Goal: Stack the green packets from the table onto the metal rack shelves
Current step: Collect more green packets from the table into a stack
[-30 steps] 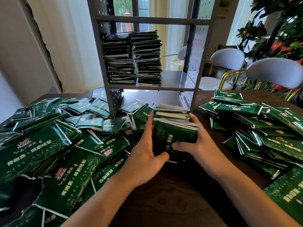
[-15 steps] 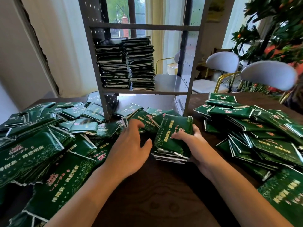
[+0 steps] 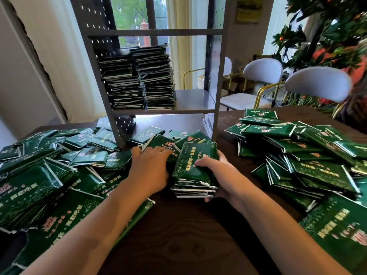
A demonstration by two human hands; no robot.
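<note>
— Why is the right hand [image 3: 213, 171] clamped on that small stack of green packets [image 3: 195, 171] just in front of the metal rack [image 3: 215, 76]?
— To keep it square, I'd say: thumb pressing on top, fingers curled under, so the grip pinches the bundle while it rests on the counter [image 3: 178, 245]
— And the left hand [image 3: 150, 167]?
— Fingers straight, laid on a loose packet [image 3: 162, 144] beside the stack, likely pulling it in
— Anything shelved?
— Two tall piles [image 3: 139, 78] on the rack's middle shelf, pushed left, leaving room on the right

white chairs [image 3: 262, 72], orange-fruited plant [image 3: 325, 30] (blurred), curtains [image 3: 178, 56]
</note>
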